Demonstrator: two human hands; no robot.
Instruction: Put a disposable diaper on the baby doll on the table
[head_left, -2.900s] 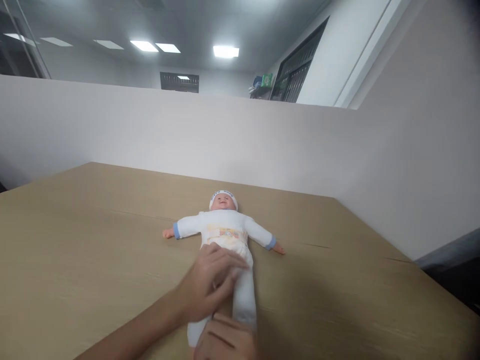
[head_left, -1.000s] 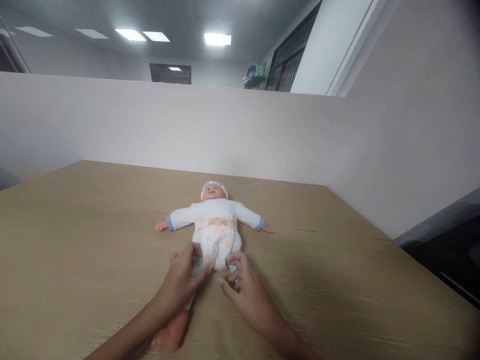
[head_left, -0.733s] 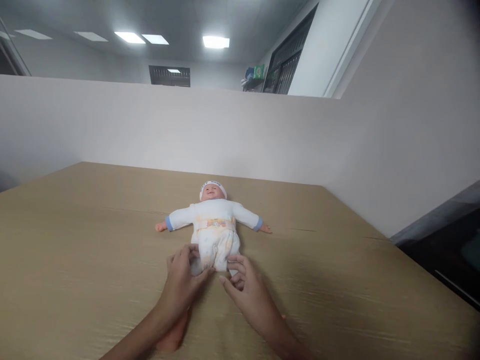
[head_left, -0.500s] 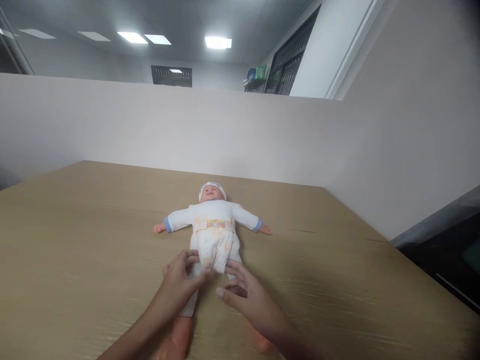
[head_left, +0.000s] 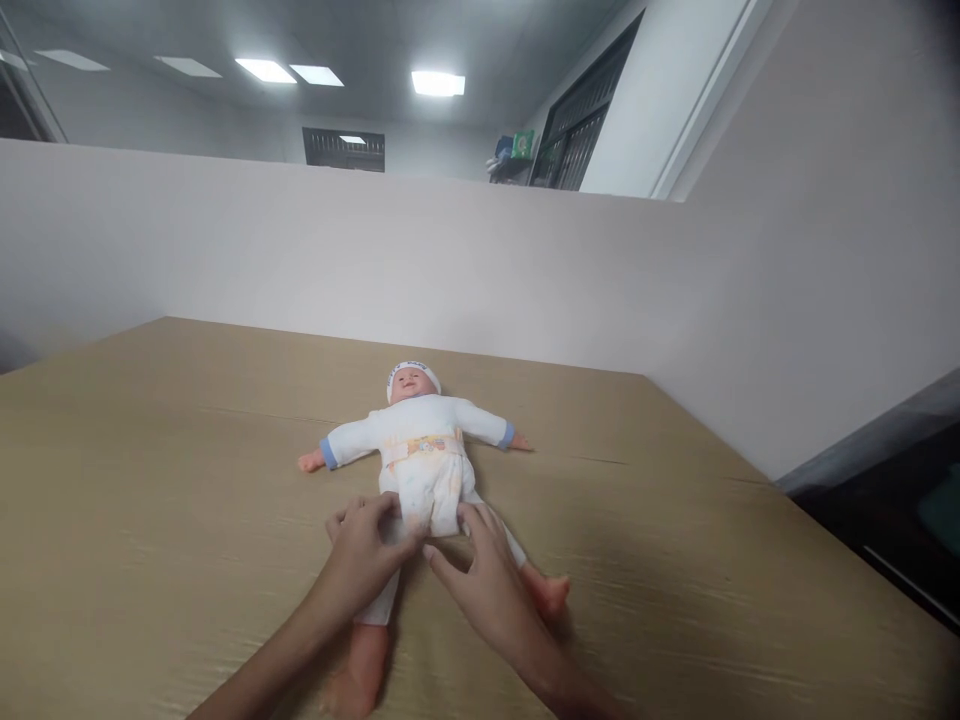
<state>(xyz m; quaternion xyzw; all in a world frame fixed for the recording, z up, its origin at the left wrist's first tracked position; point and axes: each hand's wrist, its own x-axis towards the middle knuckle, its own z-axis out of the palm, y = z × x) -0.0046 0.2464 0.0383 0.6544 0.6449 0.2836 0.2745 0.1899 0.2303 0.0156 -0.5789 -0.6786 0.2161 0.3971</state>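
A baby doll [head_left: 416, 415] lies on its back with its arms spread, in white clothes with blue cuffs and a white cap. A white diaper [head_left: 431, 490] with a printed yellow-orange waistband is fastened over its clothes. My left hand [head_left: 367, 550] is curled at the diaper's left leg opening, fingertips and thumb on the edge. At the other leg opening, my right hand [head_left: 484, 570] has its fingers on the diaper's edge and its thumb near the crotch. The fingertips of both hands are partly hidden.
The doll rests on a wide tan table [head_left: 225, 450]. A low white wall [head_left: 337, 250] stands behind it, with a room and ceiling lights beyond. A dark object [head_left: 892, 500] is at the right beside the table.
The doll's upper body has shifted slightly left, and its right-side leg has swung outward into view. My right hand has moved up to the diaper's leg edge; my left stays nearly in place.
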